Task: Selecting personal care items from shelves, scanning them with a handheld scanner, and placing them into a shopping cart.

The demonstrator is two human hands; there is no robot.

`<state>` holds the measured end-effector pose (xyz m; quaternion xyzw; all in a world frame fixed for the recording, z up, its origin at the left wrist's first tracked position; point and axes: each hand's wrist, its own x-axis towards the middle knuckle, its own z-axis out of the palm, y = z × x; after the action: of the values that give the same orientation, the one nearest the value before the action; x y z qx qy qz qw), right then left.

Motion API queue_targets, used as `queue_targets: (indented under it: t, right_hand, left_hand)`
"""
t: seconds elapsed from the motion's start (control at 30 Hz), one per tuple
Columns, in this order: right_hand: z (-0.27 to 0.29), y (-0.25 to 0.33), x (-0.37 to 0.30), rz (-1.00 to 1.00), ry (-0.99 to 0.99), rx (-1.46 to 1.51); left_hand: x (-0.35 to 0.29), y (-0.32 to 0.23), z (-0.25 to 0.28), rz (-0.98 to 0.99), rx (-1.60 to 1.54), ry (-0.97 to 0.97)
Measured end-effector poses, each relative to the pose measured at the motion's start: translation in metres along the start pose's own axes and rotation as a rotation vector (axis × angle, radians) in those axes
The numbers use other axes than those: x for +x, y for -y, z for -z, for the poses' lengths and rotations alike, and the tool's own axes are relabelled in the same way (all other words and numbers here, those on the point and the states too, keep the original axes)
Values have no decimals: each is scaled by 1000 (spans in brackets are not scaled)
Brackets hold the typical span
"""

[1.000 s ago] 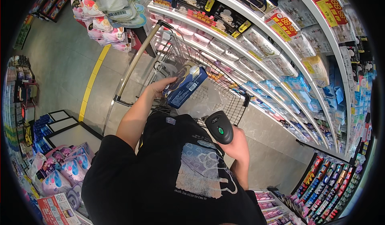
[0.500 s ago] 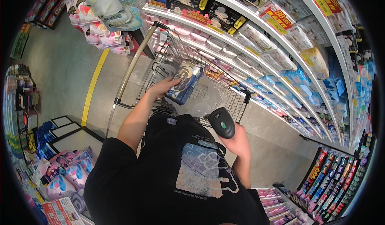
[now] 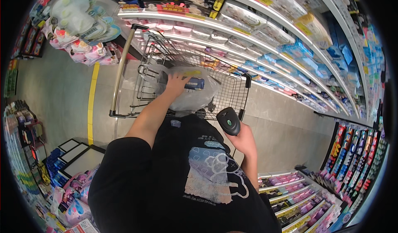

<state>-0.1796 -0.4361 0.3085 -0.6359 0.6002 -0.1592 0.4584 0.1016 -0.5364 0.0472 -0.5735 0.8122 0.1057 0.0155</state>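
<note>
My left hand (image 3: 177, 85) reaches into the wire shopping cart (image 3: 236, 81), over a thin, translucent plastic bag (image 3: 188, 99). Its fingers look spread. A dark blue soft package (image 3: 194, 84) lies in the bag with its narrow side up, right beside the thumb; whether the hand still touches it is hard to see. Something yellow (image 3: 191, 73) shows just behind the package. Lower right, in front of my body, my right hand (image 3: 242, 140) is closed round the handle of a black handheld barcode scanner (image 3: 228, 121) with a green button-like spot.
Long shelves (image 3: 244, 27) of packaged goods run along the cart's far side and curve down the right. Hanging soft goods (image 3: 85, 29) stand far left. A yellow floor stripe (image 3: 93, 104) passes left of the cart handle (image 3: 122, 69). Display boxes (image 3: 76, 158) stand at lower left.
My left hand has lowered the blue package into the bag, and its fingers now look spread. The right hand keeps the scanner in nearly the same place. The whole view has shifted and turned.
</note>
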Motion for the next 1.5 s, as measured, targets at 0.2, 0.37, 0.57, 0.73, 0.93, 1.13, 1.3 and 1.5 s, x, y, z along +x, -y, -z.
queue_targets:
  t: [0.2,0.37,0.57,0.73,0.93,1.13,1.3,1.5]
  right_hand:
    - [6,-25,-19,-67,-81,106]
    - [13,-43,-17,-80,-53,122]
    - [23,-69,-22,-53,-23,98]
    - [37,-95,-25,-56,-15,107]
    - [65,-108,-35,-11,-91,155]
    - [79,-123,-33,17,-113,158]
    - [80,-131,-38,-3,-150,199]
    - [72,-148,-54,-10,-212,291]
  left_hand:
    - [-9,-5,-22,29,-334,796]
    - [-43,-38,-56,23,-562,723]
    - [-34,-89,-20,-115,-810,572]
    - [-22,-118,16,-133,-603,216]
    - [26,-97,89,61,-541,-353]
    - [136,-67,297,-78,-314,-954]
    - [203,-81,398,-132,-75,-1081]
    - [227,-131,397,-55,48,-937]
